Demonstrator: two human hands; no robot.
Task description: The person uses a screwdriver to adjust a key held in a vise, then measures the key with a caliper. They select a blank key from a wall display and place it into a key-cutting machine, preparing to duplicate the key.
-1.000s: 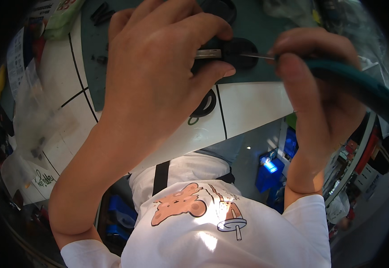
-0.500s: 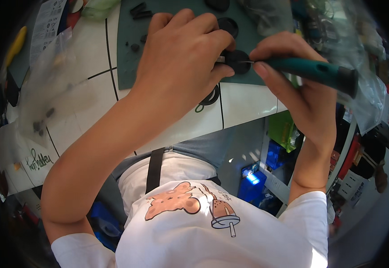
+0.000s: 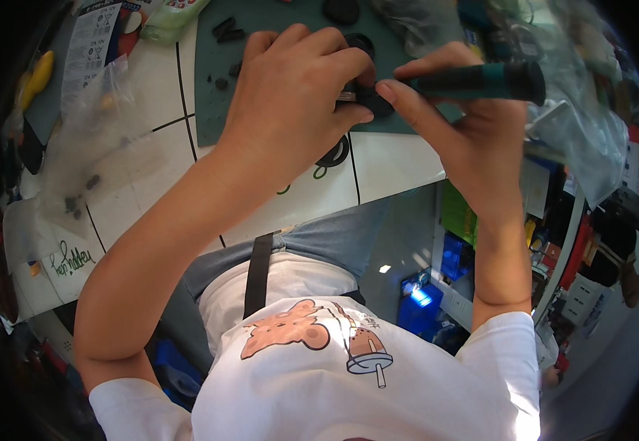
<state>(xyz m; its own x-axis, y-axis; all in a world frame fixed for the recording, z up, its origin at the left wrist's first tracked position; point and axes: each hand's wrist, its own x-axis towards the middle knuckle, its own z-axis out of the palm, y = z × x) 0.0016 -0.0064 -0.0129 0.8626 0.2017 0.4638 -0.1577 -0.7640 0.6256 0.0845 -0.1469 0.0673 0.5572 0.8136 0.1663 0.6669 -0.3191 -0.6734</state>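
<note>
Right grip (image 3: 474, 121) now sits closer to left grip (image 3: 297, 92), folded around the tool (image 3: 512, 81), handle swung nearer level, shaft hidden. Left grip pinches the black part (image 3: 379, 104) between the 2; tool contact appears likely.

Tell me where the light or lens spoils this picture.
Head view: corners fade to black; glare whitens part of a blue object; bright light bleaches part of the white right sleeve; the black piece by the left fingers is too dark to show detail.
</note>
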